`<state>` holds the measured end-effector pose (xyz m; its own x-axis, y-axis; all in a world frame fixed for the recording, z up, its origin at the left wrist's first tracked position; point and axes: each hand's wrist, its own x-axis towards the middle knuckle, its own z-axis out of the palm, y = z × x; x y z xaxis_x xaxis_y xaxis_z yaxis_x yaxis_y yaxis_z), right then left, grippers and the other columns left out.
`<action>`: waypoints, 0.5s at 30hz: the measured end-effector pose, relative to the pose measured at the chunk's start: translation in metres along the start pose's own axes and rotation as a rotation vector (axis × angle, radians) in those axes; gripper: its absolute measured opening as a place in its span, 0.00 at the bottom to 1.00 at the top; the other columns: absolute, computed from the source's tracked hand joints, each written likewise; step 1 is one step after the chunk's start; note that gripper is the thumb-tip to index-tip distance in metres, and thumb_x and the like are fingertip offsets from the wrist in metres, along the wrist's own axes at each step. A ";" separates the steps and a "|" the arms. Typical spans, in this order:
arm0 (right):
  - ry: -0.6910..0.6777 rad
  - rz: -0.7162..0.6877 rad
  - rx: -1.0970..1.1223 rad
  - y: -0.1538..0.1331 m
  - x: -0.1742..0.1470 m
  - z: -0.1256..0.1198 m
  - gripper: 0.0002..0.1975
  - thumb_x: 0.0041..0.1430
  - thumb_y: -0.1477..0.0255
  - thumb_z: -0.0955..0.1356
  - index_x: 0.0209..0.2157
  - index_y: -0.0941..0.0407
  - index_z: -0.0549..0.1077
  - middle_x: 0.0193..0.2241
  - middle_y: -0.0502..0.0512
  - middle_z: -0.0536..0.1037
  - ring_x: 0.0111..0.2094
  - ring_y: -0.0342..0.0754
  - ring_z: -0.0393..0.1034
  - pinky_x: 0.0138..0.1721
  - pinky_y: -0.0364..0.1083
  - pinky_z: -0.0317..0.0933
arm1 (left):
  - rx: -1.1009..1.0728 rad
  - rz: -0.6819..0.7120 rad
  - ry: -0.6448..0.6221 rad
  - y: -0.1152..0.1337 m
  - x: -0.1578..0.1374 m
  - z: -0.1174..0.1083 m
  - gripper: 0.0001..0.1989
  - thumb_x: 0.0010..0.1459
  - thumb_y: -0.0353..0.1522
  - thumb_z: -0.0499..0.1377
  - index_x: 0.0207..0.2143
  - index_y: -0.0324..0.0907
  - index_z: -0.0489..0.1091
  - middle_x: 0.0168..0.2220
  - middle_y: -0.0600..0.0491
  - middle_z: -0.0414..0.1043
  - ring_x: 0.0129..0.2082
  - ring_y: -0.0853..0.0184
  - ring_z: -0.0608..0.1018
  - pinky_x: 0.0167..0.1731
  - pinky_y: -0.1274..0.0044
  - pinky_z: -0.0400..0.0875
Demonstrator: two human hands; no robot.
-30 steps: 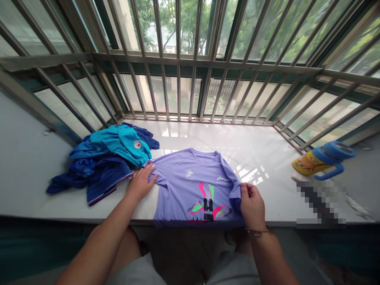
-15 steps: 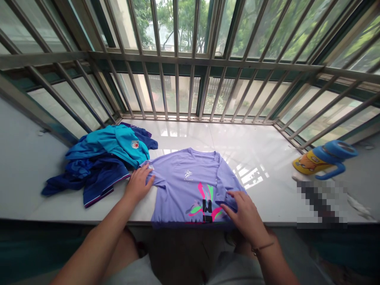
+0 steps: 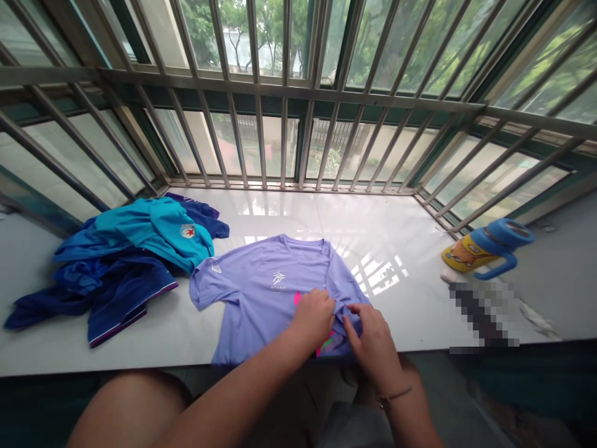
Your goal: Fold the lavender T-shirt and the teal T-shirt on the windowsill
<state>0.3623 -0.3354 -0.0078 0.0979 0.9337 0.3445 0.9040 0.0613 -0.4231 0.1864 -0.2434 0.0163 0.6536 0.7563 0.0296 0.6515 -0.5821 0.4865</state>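
Note:
A lavender T-shirt lies front up on the white ledge, its lower part reaching the near edge. It has a small white chest print and a bright pink and green print, mostly covered by my hands. My left hand is closed on the shirt front beside the right-hand sleeve, its fingertips hidden. Close beside it, my right hand has its thumb and fingers curled around the fabric of that sleeve. The other sleeve lies flat, spread to the left.
Crumpled blue and turquoise clothes lie in a heap at the left. A yellow and blue bottle with a handle stands tilted in view at the right, near a pixelated dark object. Metal bars line the window behind the ledge.
My left hand has left the left sleeve and crossed right to the shirt's front, near my right hand. My right hand stays at the right-hand sleeve. The view has shifted slightly.

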 end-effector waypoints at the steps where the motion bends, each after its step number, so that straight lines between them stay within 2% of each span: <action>1: -0.014 -0.006 -0.023 0.005 -0.003 0.001 0.16 0.74 0.60 0.68 0.56 0.53 0.74 0.50 0.63 0.81 0.51 0.59 0.75 0.50 0.55 0.69 | -0.025 0.001 0.019 0.004 0.003 0.000 0.01 0.66 0.31 0.63 0.39 0.45 0.74 0.44 0.40 0.78 0.49 0.50 0.78 0.48 0.62 0.73; 3: -0.036 0.004 -0.064 0.015 -0.008 0.002 0.20 0.70 0.63 0.70 0.60 0.53 0.72 0.52 0.63 0.81 0.52 0.60 0.75 0.50 0.56 0.69 | -0.077 0.007 0.074 0.010 0.005 -0.003 0.03 0.67 0.30 0.60 0.41 0.46 0.73 0.43 0.41 0.79 0.47 0.51 0.78 0.47 0.63 0.73; 7: 0.014 0.105 -0.108 0.030 -0.014 -0.002 0.15 0.65 0.73 0.65 0.52 0.53 0.76 0.44 0.60 0.82 0.45 0.58 0.75 0.50 0.55 0.69 | -0.095 0.079 0.103 0.019 0.004 -0.008 0.07 0.69 0.30 0.58 0.47 0.48 0.72 0.40 0.46 0.79 0.43 0.55 0.79 0.44 0.67 0.74; 11: 0.156 0.229 -0.074 0.027 -0.014 -0.020 0.16 0.65 0.73 0.64 0.52 0.53 0.75 0.46 0.60 0.81 0.48 0.58 0.76 0.49 0.53 0.69 | -0.046 0.138 0.067 0.011 0.000 -0.009 0.10 0.65 0.26 0.58 0.46 0.48 0.72 0.38 0.47 0.78 0.41 0.56 0.79 0.44 0.68 0.74; 15: 0.190 0.329 -0.068 0.025 -0.017 -0.034 0.19 0.62 0.73 0.64 0.52 0.53 0.76 0.45 0.59 0.80 0.40 0.54 0.75 0.40 0.50 0.68 | 0.038 0.109 0.095 -0.002 -0.006 -0.014 0.16 0.63 0.24 0.58 0.51 0.48 0.72 0.38 0.46 0.78 0.41 0.55 0.79 0.44 0.67 0.75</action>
<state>0.3971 -0.3619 0.0048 0.4568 0.8173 0.3511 0.8362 -0.2600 -0.4828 0.1760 -0.2431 0.0273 0.6829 0.7119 0.1639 0.5942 -0.6719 0.4421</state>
